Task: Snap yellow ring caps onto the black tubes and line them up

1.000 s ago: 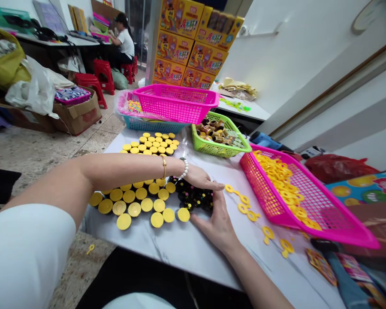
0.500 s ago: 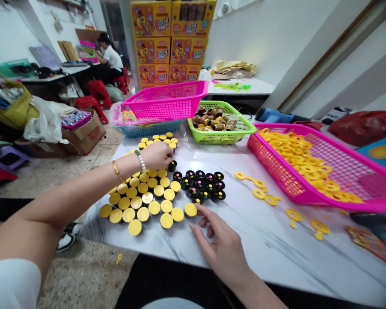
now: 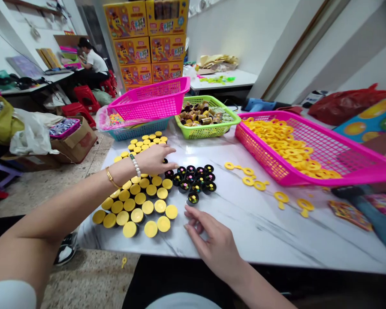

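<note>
My left hand (image 3: 154,159) lies over a cluster of small black pots with yellow lids (image 3: 138,206) on the white marble table (image 3: 244,231), fingers stretched toward a group of uncapped black pots (image 3: 194,178) holding coloured beads. My right hand (image 3: 214,240) rests on the table just in front of the nearest open pot (image 3: 193,198), fingers spread, nothing in it. Loose yellow ring lids (image 3: 249,176) lie to the right of the pots.
A pink basket (image 3: 341,167) of yellow ring lids sits at right. A green basket (image 3: 209,128) of pots and a pink basket (image 3: 148,105) stacked on a blue one stand behind. Yellow cartons (image 3: 144,47) rise at the back. A person sits at a far table (image 3: 90,64).
My left hand has swung from the far capped pots back to the edge of the open pots. My right hand has stayed near the front pot. The camera has turned slightly right.
</note>
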A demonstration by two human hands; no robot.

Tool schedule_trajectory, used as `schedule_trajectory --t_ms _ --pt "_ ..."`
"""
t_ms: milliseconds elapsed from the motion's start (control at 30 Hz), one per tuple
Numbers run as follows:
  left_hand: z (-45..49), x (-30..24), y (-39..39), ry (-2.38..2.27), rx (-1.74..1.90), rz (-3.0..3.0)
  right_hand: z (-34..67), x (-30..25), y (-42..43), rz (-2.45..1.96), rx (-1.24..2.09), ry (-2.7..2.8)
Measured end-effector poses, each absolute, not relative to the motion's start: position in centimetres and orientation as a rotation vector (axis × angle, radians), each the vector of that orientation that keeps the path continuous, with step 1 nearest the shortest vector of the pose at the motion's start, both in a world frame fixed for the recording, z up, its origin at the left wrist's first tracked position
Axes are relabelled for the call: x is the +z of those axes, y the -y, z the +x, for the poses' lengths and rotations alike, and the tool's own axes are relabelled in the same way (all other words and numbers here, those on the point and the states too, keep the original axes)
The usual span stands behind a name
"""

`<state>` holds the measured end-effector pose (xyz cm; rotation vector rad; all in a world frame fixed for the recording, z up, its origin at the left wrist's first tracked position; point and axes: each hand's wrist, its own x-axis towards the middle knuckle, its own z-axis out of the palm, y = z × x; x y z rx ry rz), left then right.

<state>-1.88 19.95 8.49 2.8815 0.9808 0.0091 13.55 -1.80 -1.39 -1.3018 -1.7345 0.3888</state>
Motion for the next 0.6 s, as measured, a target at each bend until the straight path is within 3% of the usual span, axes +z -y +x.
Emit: schedule_trajectory --t_ms 367,600 --pt "-0.6 7.8 -20.2 -1.051 -0.182 3.185 13.8 -1.6 2.5 -1.191 0.315 1.774" --pt "-1.8 7.4 -22.0 -0.874 -0.53 3.175 13.9 -2.1 2.4 -1.16 0.32 1.754"
